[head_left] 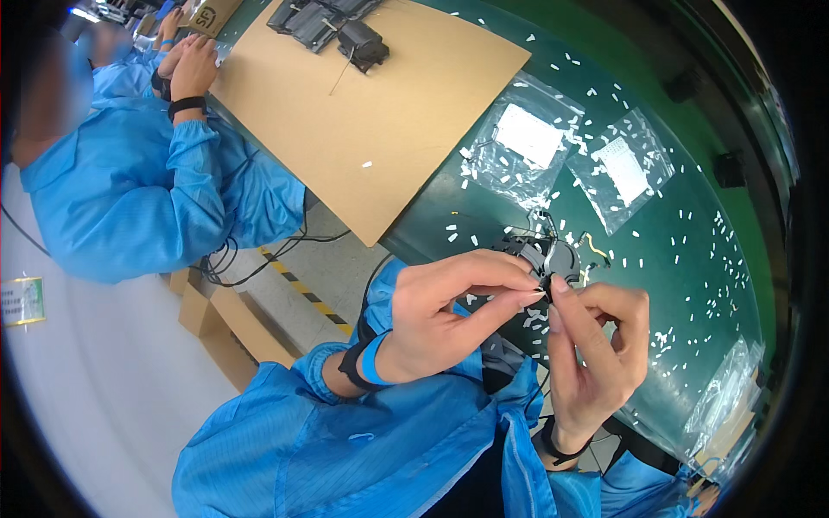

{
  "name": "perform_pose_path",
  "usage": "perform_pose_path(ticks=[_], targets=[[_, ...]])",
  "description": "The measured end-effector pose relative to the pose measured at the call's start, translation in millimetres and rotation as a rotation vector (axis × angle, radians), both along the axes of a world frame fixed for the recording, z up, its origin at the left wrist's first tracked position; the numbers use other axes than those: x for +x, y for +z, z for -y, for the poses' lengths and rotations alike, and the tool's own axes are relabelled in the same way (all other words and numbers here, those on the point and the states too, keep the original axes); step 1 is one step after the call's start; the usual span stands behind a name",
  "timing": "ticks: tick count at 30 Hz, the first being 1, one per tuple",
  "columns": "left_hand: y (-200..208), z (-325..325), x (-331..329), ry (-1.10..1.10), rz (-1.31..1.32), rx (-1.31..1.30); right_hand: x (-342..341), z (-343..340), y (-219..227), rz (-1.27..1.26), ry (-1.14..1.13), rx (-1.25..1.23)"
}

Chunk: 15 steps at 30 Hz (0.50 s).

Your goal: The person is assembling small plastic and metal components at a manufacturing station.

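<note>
My left hand [458, 304] comes in from the left, its thumb and index finger pinched together; a tiny pale bit shows at their tips. My right hand [600, 341] faces it, thumb and fingers closed on a small black piece [546, 283] at the end of a wire. The fingertips of both hands almost meet, so most of what they hold is hidden. Just beyond them lies a black rounded plastic unit [566, 257] on the green table, with a grey-white wire rising from it. A yellow and black wire [594, 246] sticks out to its right.
Many small white pieces are scattered over the green tabletop [648, 268]. Two clear bags with white labels [528, 135] lie beyond my hands. A cardboard sheet [380, 112] carries several black units [363, 45]. A co-worker in blue [129, 181] sits at left, above open cartons [226, 332].
</note>
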<state>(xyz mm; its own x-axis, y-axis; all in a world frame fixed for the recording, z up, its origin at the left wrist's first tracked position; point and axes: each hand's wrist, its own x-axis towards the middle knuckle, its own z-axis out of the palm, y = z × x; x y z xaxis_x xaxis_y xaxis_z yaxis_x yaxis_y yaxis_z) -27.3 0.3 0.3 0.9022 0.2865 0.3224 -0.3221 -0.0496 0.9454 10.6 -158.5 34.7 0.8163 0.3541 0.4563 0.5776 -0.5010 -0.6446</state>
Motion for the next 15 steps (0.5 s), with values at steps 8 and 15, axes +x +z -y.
perform_pose_path(ticks=[8,15], targets=[[0.7,2.4,3.4,-0.004,0.019,0.085,4.2,4.2,0.5,-0.013,0.027,-0.007],[-2.0,2.2,9.8,-0.059,0.010,0.114,5.4,22.6,8.1,-0.312,0.031,0.178]])
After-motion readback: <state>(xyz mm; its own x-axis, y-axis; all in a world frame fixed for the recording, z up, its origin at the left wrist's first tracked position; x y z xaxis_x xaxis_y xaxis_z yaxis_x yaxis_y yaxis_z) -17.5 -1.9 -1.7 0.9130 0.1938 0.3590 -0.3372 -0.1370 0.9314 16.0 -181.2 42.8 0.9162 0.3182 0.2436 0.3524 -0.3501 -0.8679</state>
